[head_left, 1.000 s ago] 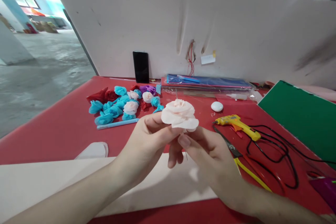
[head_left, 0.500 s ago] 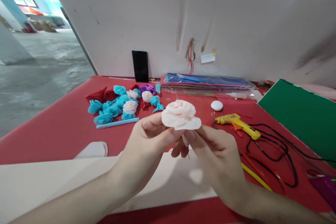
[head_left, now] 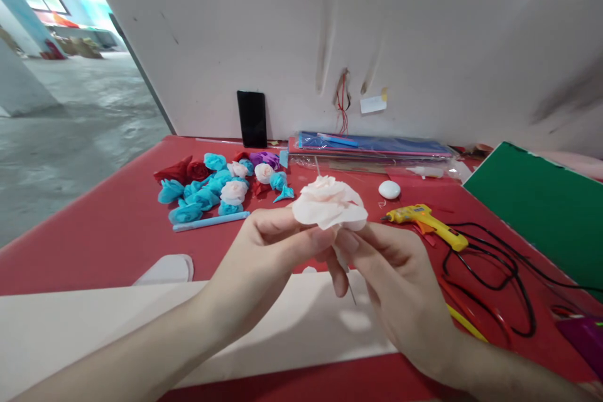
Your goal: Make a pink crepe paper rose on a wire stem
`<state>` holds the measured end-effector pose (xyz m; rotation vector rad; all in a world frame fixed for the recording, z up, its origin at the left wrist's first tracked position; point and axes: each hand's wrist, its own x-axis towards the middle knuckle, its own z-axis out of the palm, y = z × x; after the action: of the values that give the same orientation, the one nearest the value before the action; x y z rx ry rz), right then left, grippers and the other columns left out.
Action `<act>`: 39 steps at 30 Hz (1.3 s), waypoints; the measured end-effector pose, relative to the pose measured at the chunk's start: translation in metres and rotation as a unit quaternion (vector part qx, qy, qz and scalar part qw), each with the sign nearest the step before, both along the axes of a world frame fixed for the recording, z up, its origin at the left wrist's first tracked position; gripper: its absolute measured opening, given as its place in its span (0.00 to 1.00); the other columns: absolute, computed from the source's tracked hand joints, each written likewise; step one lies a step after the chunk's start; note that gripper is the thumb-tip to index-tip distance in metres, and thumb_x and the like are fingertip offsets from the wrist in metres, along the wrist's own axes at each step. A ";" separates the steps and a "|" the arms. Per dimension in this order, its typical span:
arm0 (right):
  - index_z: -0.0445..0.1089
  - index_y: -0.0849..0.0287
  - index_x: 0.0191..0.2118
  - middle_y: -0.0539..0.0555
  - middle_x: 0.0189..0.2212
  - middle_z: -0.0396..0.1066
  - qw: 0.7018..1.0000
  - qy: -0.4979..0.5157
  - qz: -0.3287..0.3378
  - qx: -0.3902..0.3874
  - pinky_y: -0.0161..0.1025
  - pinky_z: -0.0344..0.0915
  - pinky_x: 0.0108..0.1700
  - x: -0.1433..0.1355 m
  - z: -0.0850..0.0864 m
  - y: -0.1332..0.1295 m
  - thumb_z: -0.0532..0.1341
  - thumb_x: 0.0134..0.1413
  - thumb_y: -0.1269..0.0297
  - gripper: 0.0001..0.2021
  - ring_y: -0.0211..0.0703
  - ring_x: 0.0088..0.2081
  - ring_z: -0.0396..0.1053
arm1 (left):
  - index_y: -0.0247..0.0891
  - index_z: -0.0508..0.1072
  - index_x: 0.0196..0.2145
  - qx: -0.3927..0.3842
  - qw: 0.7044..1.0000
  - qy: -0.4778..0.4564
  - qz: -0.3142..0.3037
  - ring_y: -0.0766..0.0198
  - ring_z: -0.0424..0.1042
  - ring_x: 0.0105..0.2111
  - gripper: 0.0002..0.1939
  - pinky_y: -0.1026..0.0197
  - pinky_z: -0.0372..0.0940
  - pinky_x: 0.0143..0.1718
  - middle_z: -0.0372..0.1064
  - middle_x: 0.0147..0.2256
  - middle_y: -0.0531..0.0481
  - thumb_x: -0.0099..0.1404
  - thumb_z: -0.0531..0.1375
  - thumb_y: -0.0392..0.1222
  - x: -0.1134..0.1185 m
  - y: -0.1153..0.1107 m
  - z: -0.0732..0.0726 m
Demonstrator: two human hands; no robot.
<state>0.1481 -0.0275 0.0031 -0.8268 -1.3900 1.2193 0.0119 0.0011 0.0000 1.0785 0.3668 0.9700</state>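
Observation:
Between both hands, above the table's middle, I see a pale pink paper flower (head_left: 330,204) with spread petals. A thin wire pokes out above its centre and also sticks out below it. My left hand (head_left: 268,251) pinches the flower's base from the left, thumb on the near side. From the right, my right hand (head_left: 391,270) pinches the same base, its thumb near the left thumb. The lower part of the flower is mostly hidden by my fingers. Under the hands lies a long cream paper strip (head_left: 141,333).
Blue, red, pink and purple paper flowers (head_left: 205,195) lie behind a light blue pen (head_left: 211,222). A yellow glue gun (head_left: 431,225) with a black cord lies right, near a white round object (head_left: 389,190) and a green board (head_left: 546,213). A phone (head_left: 252,119) leans on the wall.
The flower has tilted and turned slightly in my fingers, its petals shifting a little right. The wire below now shows longer and slants more to the right.

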 end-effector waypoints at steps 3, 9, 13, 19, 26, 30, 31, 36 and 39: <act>0.64 0.60 0.21 0.45 0.17 0.59 0.999 0.038 0.025 -0.027 0.31 0.57 0.27 0.000 0.000 -0.001 0.57 0.58 0.61 0.16 0.30 0.22 0.57 | 0.38 0.78 0.30 -0.026 0.999 -0.017 -0.017 0.66 0.70 0.23 0.06 0.64 0.67 0.27 0.70 0.24 0.53 0.59 0.62 0.42 0.000 -0.001 0.000; 0.74 0.57 0.29 0.47 0.18 0.62 0.987 0.120 0.085 -0.068 0.32 0.55 0.25 0.002 -0.002 0.002 0.58 0.58 0.63 0.10 0.32 0.22 0.58 | 0.35 0.75 0.22 -0.060 0.997 -0.031 -0.032 0.63 0.74 0.22 0.09 0.64 0.69 0.27 0.66 0.20 0.55 0.55 0.65 0.42 0.001 0.001 0.000; 0.76 0.54 0.30 0.47 0.19 0.64 0.981 0.140 0.113 -0.079 0.31 0.56 0.25 0.003 -0.004 0.003 0.58 0.58 0.64 0.10 0.32 0.22 0.59 | 0.33 0.74 0.24 -0.064 0.996 -0.036 -0.040 0.64 0.73 0.20 0.10 0.64 0.71 0.24 0.64 0.19 0.55 0.53 0.66 0.43 0.002 0.002 -0.003; 0.76 0.54 0.32 0.48 0.21 0.65 0.976 0.143 0.143 -0.080 0.31 0.55 0.25 0.004 -0.005 0.005 0.55 0.60 0.66 0.12 0.31 0.23 0.59 | 0.33 0.75 0.21 -0.072 0.996 -0.037 -0.046 0.64 0.72 0.20 0.10 0.63 0.71 0.24 0.66 0.18 0.54 0.51 0.67 0.42 0.001 0.001 -0.001; 0.70 0.60 0.24 0.48 0.17 0.62 0.988 0.091 0.093 -0.079 0.33 0.58 0.28 0.002 -0.004 0.005 0.56 0.58 0.62 0.14 0.34 0.23 0.59 | 0.34 0.75 0.25 -0.042 0.999 -0.015 -0.012 0.65 0.71 0.20 0.09 0.64 0.68 0.25 0.68 0.20 0.53 0.55 0.65 0.43 0.000 0.002 0.000; 0.71 0.59 0.28 0.48 0.20 0.65 0.998 0.040 0.033 -0.039 0.32 0.60 0.28 -0.002 -0.003 0.004 0.57 0.57 0.63 0.10 0.33 0.25 0.62 | 0.38 0.77 0.30 -0.026 0.999 -0.021 0.030 0.70 0.67 0.20 0.04 0.68 0.65 0.23 0.70 0.24 0.54 0.58 0.63 0.40 0.000 0.002 -0.001; 0.72 0.58 0.29 0.47 0.21 0.65 1.000 0.019 0.015 -0.019 0.32 0.61 0.29 -0.003 -0.003 0.004 0.57 0.57 0.64 0.09 0.33 0.25 0.62 | 0.39 0.77 0.28 -0.029 0.998 -0.021 0.042 0.71 0.66 0.20 0.03 0.69 0.64 0.23 0.70 0.23 0.55 0.58 0.63 0.39 0.000 0.001 -0.001; 0.71 0.58 0.29 0.46 0.20 0.64 0.995 -0.082 -0.032 0.052 0.30 0.60 0.27 -0.003 -0.002 0.000 0.57 0.58 0.67 0.08 0.31 0.24 0.63 | 0.39 0.76 0.24 -0.030 0.997 0.007 0.068 0.71 0.66 0.19 0.06 0.70 0.62 0.21 0.69 0.20 0.56 0.58 0.63 0.40 0.000 0.001 -0.003; 0.67 0.59 0.27 0.46 0.20 0.62 0.990 -0.118 -0.026 0.069 0.29 0.56 0.24 -0.002 -0.003 -0.002 0.53 0.60 0.66 0.12 0.30 0.23 0.61 | 0.38 0.75 0.23 -0.011 0.996 0.041 0.080 0.69 0.68 0.18 0.08 0.67 0.63 0.20 0.70 0.21 0.55 0.58 0.63 0.41 -0.001 0.001 -0.005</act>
<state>0.1459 -0.0291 0.0005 -0.9260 -1.6134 0.9956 0.0105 0.0025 -0.0047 1.0840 0.5362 1.0636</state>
